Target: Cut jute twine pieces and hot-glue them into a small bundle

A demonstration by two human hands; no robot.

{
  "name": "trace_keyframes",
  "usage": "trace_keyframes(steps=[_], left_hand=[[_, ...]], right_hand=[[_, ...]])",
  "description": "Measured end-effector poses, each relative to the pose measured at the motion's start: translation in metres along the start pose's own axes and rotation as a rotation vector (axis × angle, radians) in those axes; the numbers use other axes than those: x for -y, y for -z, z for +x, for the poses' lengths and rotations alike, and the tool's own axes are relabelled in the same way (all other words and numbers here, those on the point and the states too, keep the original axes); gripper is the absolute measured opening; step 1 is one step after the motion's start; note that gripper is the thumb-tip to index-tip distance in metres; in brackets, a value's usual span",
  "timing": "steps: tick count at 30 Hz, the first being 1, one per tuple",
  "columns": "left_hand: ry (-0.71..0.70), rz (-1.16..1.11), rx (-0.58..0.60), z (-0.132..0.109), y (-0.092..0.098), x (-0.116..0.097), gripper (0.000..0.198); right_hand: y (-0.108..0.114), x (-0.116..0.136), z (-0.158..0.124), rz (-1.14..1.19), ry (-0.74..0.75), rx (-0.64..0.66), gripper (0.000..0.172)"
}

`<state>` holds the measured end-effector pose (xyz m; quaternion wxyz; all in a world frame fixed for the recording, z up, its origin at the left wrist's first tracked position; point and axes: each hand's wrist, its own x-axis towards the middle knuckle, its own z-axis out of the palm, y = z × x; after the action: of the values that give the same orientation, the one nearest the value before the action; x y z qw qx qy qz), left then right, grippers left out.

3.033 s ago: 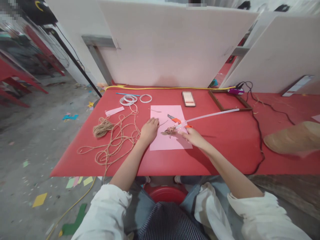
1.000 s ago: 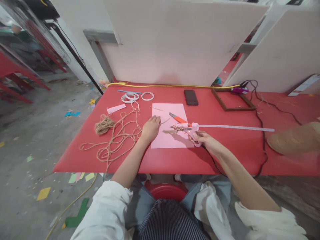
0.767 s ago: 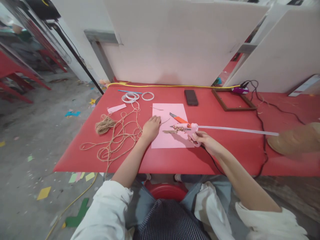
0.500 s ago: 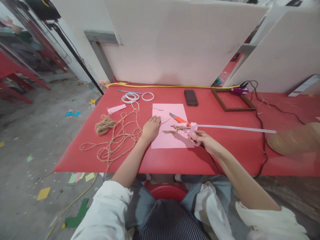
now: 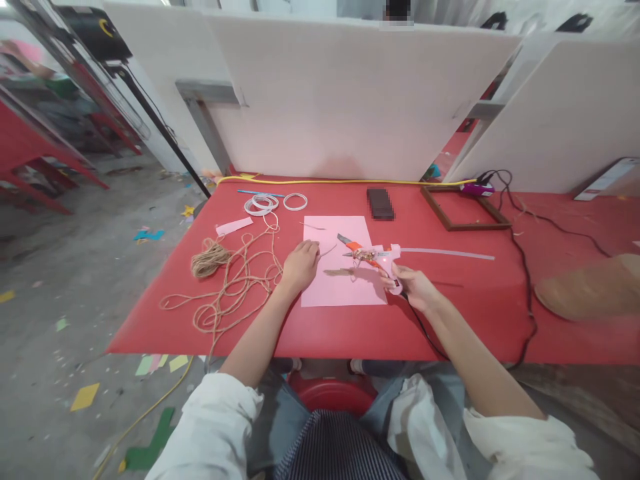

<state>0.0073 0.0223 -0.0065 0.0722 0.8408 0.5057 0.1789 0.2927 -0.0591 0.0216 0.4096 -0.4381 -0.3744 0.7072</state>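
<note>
Pink hot glue gun (image 5: 387,257) sits in the right hand (image 5: 413,290), fingers curled closely round its grip, its nozzle over a small twine-bound piece (image 5: 363,255) on the pink paper sheet (image 5: 340,287), just beside orange-handled scissors (image 5: 347,240). Left hand (image 5: 300,267) rests on the sheet's near left part, fingers together, seemingly holding nothing. Jute twine (image 5: 225,280) sprawls left across the red table (image 5: 340,333), near white rings (image 5: 261,204).

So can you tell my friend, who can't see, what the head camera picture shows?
A person's right hand grips a pink hot glue gun with a long clear glue stick over a pink paper sheet on a red table. The left hand rests at the paper's edge, beside loose tan twine.
</note>
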Motion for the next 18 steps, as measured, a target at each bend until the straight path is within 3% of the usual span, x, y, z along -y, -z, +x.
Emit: trace_keyframes(steps=[9, 18], left_hand=[[0.001, -0.012, -0.011, 0.000, -0.001, -0.001, 0.024], [0.001, -0.045, -0.047, -0.002, 0.001, -0.003, 0.022]], right_hand=[[0.015, -0.009, -0.002, 0.390, -0.177, 0.268, 0.033], [0.020, -0.015, -0.003, 0.635, -0.218, 0.377, 0.040]])
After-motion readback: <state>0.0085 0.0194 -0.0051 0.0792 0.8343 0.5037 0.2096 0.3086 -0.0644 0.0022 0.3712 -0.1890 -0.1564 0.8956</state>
